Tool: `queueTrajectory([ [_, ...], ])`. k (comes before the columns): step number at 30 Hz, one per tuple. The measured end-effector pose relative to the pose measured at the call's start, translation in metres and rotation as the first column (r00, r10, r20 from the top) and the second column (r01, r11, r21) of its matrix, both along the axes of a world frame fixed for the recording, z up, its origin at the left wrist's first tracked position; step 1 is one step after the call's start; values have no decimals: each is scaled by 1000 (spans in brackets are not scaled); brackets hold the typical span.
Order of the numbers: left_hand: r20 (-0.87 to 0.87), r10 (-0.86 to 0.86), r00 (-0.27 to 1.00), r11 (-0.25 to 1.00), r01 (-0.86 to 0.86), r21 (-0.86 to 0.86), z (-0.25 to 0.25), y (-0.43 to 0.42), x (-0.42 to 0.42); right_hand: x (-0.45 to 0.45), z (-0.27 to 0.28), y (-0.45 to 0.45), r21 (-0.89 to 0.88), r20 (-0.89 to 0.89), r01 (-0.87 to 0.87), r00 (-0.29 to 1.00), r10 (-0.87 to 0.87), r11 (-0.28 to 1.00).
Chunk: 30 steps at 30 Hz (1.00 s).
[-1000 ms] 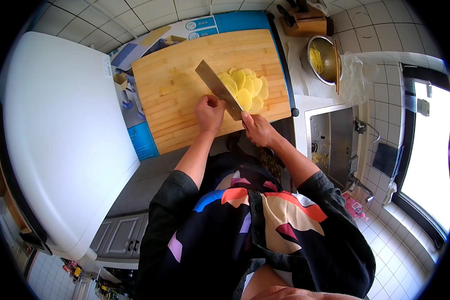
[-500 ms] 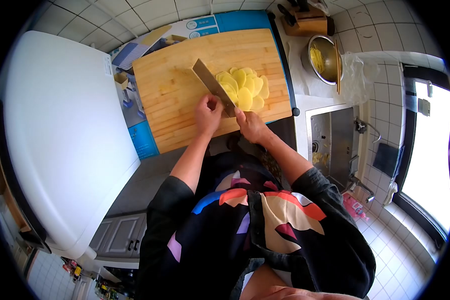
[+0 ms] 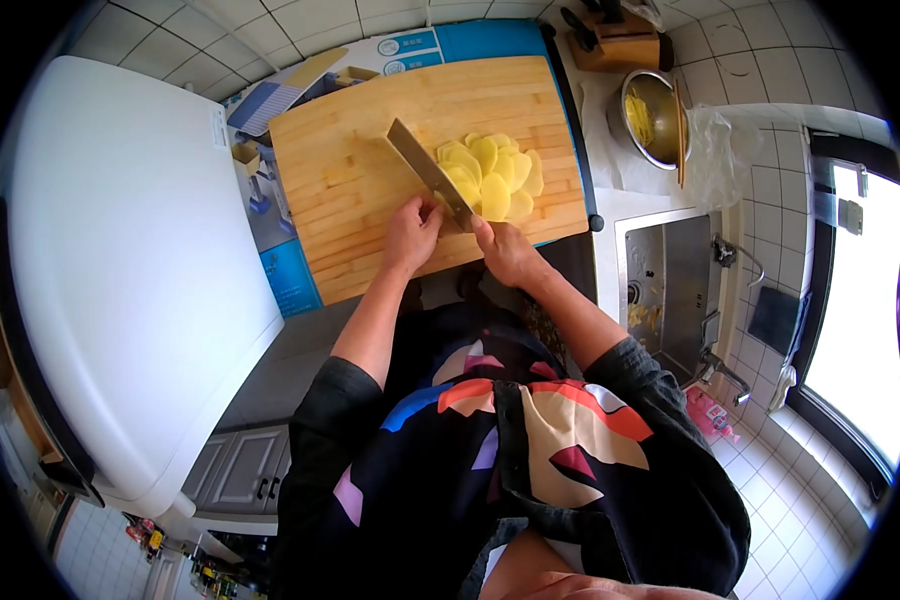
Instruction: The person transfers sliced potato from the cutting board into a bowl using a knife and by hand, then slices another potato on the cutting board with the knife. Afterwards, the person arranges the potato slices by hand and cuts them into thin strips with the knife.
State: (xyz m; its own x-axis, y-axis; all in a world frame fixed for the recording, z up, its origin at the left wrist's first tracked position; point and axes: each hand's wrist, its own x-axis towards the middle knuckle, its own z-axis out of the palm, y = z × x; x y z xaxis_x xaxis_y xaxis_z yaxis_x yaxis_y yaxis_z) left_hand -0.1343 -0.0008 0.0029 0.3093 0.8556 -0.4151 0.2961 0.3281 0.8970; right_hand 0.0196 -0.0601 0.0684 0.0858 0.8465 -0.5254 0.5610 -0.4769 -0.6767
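My right hand point(image 3: 510, 252) is wrapped round the handle of a cleaver point(image 3: 428, 172), whose broad blade stands on edge over the wooden cutting board point(image 3: 345, 190). On the blade's right side lies a spread of thin, pale yellow slices point(image 3: 488, 175) that look like potato. My left hand point(image 3: 411, 236) is close to the blade's left face near the handle end, with its fingers curled and the thumb pressed in. A small pale bit shows by those fingertips, but what they pinch is too small to make out.
A metal bowl point(image 3: 660, 148) with yellow strips inside stands right of the board, chopsticks point(image 3: 680, 135) across its rim. Behind it is a knife block point(image 3: 625, 45). The sink point(image 3: 675, 290) lies to the right, and a large white appliance point(image 3: 135, 270) stands to the left.
My left hand has shifted slightly, and its fingers have drawn closer together beside the blade. The cleaver and my right hand hold nearly the same place.
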Motion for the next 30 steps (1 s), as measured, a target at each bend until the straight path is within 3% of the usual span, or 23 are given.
queueTrajectory([
  [6, -100, -4, 995, 1000, 6, 17, 3, 3, 2, 0, 0, -1, 43, -22, -27, 999, 28, 999],
  [8, -101, 67, 993, 991, -55, 120, 3, 0, 6, -1, -2, -1, 41, -17, -13, 1000, 14, 999],
  [13, -146, 165, 975, 978, -144, 149, 11, 0, 13, -5, 2, -5, 51, 17, 2, 1000, -3, 999],
  [24, -209, 205, 956, 969, -168, 182, 8, 1, 16, 10, 37, -28, -195, 5, 3, 1000, -2, 981],
  [30, -199, 203, 959, 968, -166, 187, 11, 1, 16, 11, 39, -25, -169, -14, -29, 1000, 28, 985],
])
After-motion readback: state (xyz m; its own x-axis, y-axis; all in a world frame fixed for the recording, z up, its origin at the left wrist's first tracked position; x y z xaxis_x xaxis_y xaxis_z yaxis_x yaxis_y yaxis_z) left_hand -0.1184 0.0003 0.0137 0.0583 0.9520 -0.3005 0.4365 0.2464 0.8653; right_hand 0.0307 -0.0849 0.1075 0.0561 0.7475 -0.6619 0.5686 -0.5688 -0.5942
